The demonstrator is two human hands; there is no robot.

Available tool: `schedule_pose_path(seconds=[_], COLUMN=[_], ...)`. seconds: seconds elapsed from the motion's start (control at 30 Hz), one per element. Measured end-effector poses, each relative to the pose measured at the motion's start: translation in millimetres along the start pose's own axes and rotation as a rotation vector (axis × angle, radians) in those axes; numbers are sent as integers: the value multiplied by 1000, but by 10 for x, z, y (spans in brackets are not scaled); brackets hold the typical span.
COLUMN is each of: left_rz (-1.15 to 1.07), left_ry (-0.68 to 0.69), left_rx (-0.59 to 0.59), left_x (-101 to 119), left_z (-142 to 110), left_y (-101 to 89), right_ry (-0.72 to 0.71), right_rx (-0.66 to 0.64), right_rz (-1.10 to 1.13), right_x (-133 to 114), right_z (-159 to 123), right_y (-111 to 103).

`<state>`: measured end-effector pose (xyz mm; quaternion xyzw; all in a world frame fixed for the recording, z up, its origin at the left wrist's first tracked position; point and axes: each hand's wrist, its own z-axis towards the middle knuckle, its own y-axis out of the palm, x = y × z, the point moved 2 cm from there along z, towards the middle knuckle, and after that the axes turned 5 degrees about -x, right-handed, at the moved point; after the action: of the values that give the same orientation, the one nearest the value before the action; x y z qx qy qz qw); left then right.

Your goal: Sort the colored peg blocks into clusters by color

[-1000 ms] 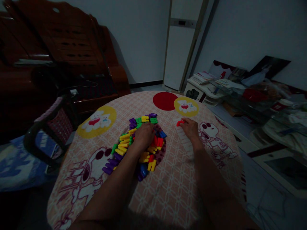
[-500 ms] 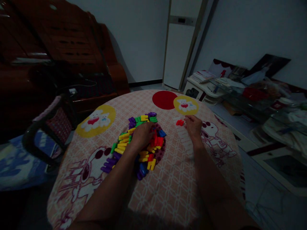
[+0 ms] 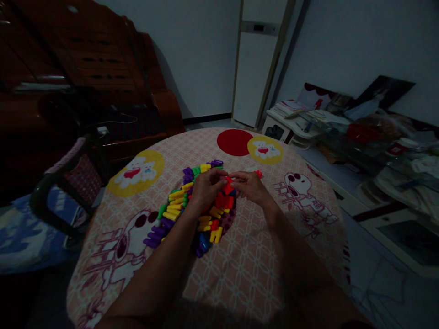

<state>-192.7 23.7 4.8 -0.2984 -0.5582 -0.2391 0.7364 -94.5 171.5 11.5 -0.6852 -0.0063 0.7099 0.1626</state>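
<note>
My left hand (image 3: 208, 186) and my right hand (image 3: 252, 187) meet over the right side of a pile of coloured plastic toy blocks (image 3: 176, 208). Between their fingertips is a small red toy block (image 3: 228, 184), pinched from both sides. Below it lie more red blocks (image 3: 224, 201), with yellow blocks (image 3: 205, 224) and a dark blue block (image 3: 204, 242) nearer to me. Another red piece (image 3: 259, 173) on the cloth shows just past my right hand, which partly hides it. My left hand covers the middle of the pile.
The round table has a patterned pink cloth (image 3: 247, 274). To the left stand a chair (image 3: 55, 192) and a dark wooden bench (image 3: 113, 68). A cluttered cabinet (image 3: 343, 123) is on the right, and a tall white unit (image 3: 255, 73) stands at the back.
My right hand has moved left from beside the separate red piece to meet my left hand. My left hand has lifted slightly from the pile, and a red block now shows between both hands.
</note>
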Motion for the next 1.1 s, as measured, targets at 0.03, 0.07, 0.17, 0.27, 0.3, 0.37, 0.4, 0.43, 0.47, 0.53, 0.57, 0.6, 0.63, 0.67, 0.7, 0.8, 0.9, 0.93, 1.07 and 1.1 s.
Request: schedule_pose_path(seconds=[0.03, 0.07, 0.17, 0.27, 0.3, 0.37, 0.4, 0.43, 0.47, 0.53, 0.57, 0.6, 0.63, 0.67, 0.7, 0.8, 0.9, 0.93, 1.07, 1.1], left_rz=[7, 15, 30, 52, 72, 145, 203, 276, 360, 527, 600, 659, 704, 735, 760, 807, 830, 827, 787, 777], left_ry=[-1, -3, 1, 16, 17, 12, 9, 7, 5, -2, -5, -8, -11, -18, -28, -57, -71, -74, -80, -77], left_rx=[-9, -19, -48, -62, -58, -42, -36, -33, -33, -47, -61, -81, -106, -135, -166, -247, -300, -312, -358, -363], left_x=[-4, -9, -20, -24, -23, -12, -1, 13, 29, 63, 79, 93, 106, 117, 128, 165, 197, 200, 161, 141], left_z=[-3, -7, -18, -21, -19, -14, -12, -10, -10, -15, -19, -25, -32, -39, -47, -66, -74, -73, -63, -59], left_y=[13, 25, 50, 56, 51, 28, 14, -1, -15, -38, -46, -52, -56, -58, -60, -65, -64, -61, -43, -40], right_ry=[11, 22, 47, 76, 90, 113, 119, 119, 120, 131, 145, 159, 173, 179, 177, 154, 133, 134, 167, 176], right_rx=[-30, -52, -109, -182, -188, -113, -36, 59, 157, 313, 362, 396, 414, 423, 426, 413, 413, 414, 411, 410], right_rz=[-2, -3, 5, 2, 3, 10, 2, -23, -65, -189, -263, -341, -423, -503, -577, -720, -779, -788, -833, -845], right_x=[3, 4, -18, -49, -53, -45, -34, -20, -3, 40, 64, 89, 114, 136, 154, 190, 208, 216, 256, 257], right_z=[-9, -20, -60, -87, -90, -94, -98, -108, -124, -167, -189, -208, -223, -231, -234, -215, -184, -174, -147, -145], right_y=[-4, -15, -42, -50, -68, -161, -240, -335, -440, -645, -730, -799, -848, -880, -895, -880, -850, -842, -815, -808])
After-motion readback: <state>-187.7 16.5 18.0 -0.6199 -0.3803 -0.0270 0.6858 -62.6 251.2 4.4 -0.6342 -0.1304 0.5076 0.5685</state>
